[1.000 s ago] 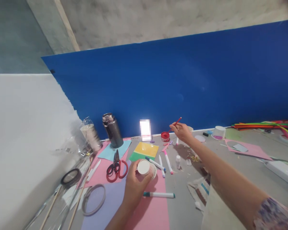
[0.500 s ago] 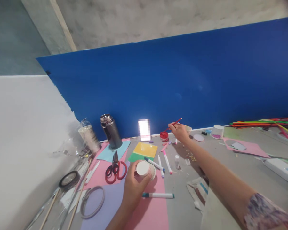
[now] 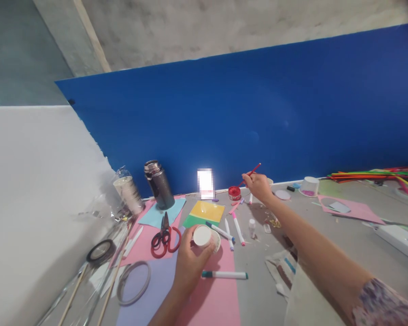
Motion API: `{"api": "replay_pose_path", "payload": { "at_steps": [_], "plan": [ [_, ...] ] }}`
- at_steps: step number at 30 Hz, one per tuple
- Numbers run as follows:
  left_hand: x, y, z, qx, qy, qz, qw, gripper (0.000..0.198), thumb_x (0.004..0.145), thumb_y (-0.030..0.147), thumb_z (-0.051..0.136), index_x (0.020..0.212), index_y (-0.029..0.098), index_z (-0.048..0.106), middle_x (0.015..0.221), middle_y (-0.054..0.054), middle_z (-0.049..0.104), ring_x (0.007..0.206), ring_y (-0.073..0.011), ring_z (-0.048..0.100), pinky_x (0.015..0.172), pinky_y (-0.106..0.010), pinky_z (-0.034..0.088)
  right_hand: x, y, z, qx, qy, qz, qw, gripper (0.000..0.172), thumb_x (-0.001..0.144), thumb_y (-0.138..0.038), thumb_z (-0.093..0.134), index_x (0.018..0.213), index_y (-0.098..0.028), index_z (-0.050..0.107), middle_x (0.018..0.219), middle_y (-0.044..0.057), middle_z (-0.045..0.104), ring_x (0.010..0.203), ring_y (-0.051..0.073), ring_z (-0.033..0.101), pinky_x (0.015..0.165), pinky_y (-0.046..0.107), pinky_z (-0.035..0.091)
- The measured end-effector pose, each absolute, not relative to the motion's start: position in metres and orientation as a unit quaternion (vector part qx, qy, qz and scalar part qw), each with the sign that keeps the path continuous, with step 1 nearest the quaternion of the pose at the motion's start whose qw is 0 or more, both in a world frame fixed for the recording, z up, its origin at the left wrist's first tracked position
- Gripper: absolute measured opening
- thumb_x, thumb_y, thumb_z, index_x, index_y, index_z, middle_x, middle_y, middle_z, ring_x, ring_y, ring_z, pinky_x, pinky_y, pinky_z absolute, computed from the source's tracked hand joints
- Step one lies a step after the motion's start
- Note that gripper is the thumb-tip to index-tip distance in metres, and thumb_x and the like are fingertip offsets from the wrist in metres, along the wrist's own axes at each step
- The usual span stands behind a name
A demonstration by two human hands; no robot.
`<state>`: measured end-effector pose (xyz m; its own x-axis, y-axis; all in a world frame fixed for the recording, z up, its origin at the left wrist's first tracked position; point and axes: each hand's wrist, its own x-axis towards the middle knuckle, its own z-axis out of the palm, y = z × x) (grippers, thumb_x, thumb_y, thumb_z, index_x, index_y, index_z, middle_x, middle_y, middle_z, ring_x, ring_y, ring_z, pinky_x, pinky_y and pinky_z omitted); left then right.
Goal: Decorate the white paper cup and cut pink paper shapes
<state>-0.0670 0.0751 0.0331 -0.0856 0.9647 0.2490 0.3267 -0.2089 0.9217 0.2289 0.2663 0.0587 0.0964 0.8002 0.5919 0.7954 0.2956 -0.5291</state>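
My left hand (image 3: pixel 194 256) is closed around a small white paper cup (image 3: pixel 202 236), its round white end facing up, above the pink paper. Between the fingertips of my right hand (image 3: pixel 258 184) is a thin red paintbrush (image 3: pixel 254 170), slanting down to the left. Its lower end is at the rim of a small open red paint jar (image 3: pixel 234 194); the very tip is hard to make out. A blue-capped marker (image 3: pixel 220 231) lies just beyond the cup. Nearer me lies a green-capped marker (image 3: pixel 225 275).
Red-handled scissors (image 3: pixel 165 235), a dark flask (image 3: pixel 159 185), wrapped cups (image 3: pixel 128 194) and tape rolls (image 3: pixel 101 251) are on the left. Several markers and a small bottle (image 3: pixel 252 227) lie mid-table. An upturned cup (image 3: pixel 309 185), pipe cleaners (image 3: pixel 367 175) and a power strip (image 3: pixel 399 242) are right.
My right hand and the paintbrush have moved slightly right, the brush's lower end shifting from over the jar's middle to its right rim. My left hand keeps the cup in place.
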Motion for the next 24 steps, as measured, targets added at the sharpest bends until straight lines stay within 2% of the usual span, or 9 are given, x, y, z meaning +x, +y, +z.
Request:
{"api": "replay_pose_path", "payload": {
  "at_steps": [3, 6, 10, 13, 17, 24],
  "plan": [
    [-0.066, 0.074, 0.035, 0.596, 0.547, 0.494, 0.32, 0.055, 0.078, 0.051, 0.078, 0.121, 0.019, 0.064, 0.117, -0.012, 0.073, 0.109, -0.0318, 0.069, 0.096, -0.045, 0.053, 0.228, 0.268, 0.057, -0.594, -0.674, 0.0, 0.439, 0.046, 0.107, -0.039, 0.046, 0.076, -0.019, 0.073, 0.083, 0.009, 0.079, 0.083, 0.02, 0.075, 0.084, 0.03, 0.054],
    [-0.065, 0.074, 0.036, 0.595, 0.551, 0.491, 0.318, 0.055, 0.078, 0.052, 0.078, 0.12, 0.02, 0.064, 0.116, -0.011, 0.073, 0.109, -0.0316, 0.069, 0.096, -0.045, 0.052, 0.226, 0.271, 0.053, -0.601, -0.677, 0.003, 0.425, 0.032, 0.105, -0.039, 0.057, 0.089, -0.016, 0.073, 0.092, 0.006, 0.077, 0.087, 0.018, 0.073, 0.089, 0.037, 0.057],
    [-0.066, 0.074, 0.036, 0.599, 0.549, 0.493, 0.311, 0.055, 0.078, 0.052, 0.078, 0.12, 0.02, 0.065, 0.114, -0.011, 0.073, 0.106, -0.0313, 0.07, 0.094, -0.044, 0.053, 0.224, 0.27, 0.05, -0.608, -0.679, 0.003, 0.411, 0.027, 0.103, -0.042, 0.063, 0.107, -0.017, 0.071, 0.105, 0.005, 0.074, 0.09, 0.018, 0.071, 0.086, 0.039, 0.06],
    [-0.067, 0.074, 0.035, 0.6, 0.546, 0.495, 0.31, 0.055, 0.077, 0.052, 0.079, 0.12, 0.019, 0.065, 0.115, -0.012, 0.073, 0.107, -0.0316, 0.07, 0.095, -0.045, 0.053, 0.224, 0.263, 0.051, -0.606, -0.678, -0.004, 0.415, 0.031, 0.104, -0.044, 0.06, 0.1, -0.015, 0.073, 0.096, 0.007, 0.076, 0.085, 0.018, 0.072, 0.084, 0.035, 0.058],
    [-0.067, 0.075, 0.033, 0.597, 0.545, 0.5, 0.312, 0.056, 0.076, 0.05, 0.08, 0.12, 0.019, 0.066, 0.116, -0.012, 0.073, 0.108, -0.0317, 0.069, 0.095, -0.045, 0.053, 0.229, 0.258, 0.058, -0.609, -0.665, -0.018, 0.433, 0.048, 0.108, -0.043, 0.044, 0.082, -0.018, 0.075, 0.081, 0.01, 0.079, 0.083, 0.021, 0.075, 0.079, 0.028, 0.053],
    [-0.066, 0.075, 0.034, 0.598, 0.544, 0.497, 0.316, 0.053, 0.078, 0.049, 0.079, 0.12, 0.019, 0.066, 0.115, -0.011, 0.073, 0.107, -0.0312, 0.069, 0.095, -0.044, 0.053, 0.232, 0.259, 0.061, -0.622, -0.655, -0.023, 0.428, 0.045, 0.102, -0.04, 0.049, 0.067, -0.022, 0.071, 0.073, 0.011, 0.078, 0.08, 0.025, 0.075, 0.076, 0.029, 0.049]
  ]
}}
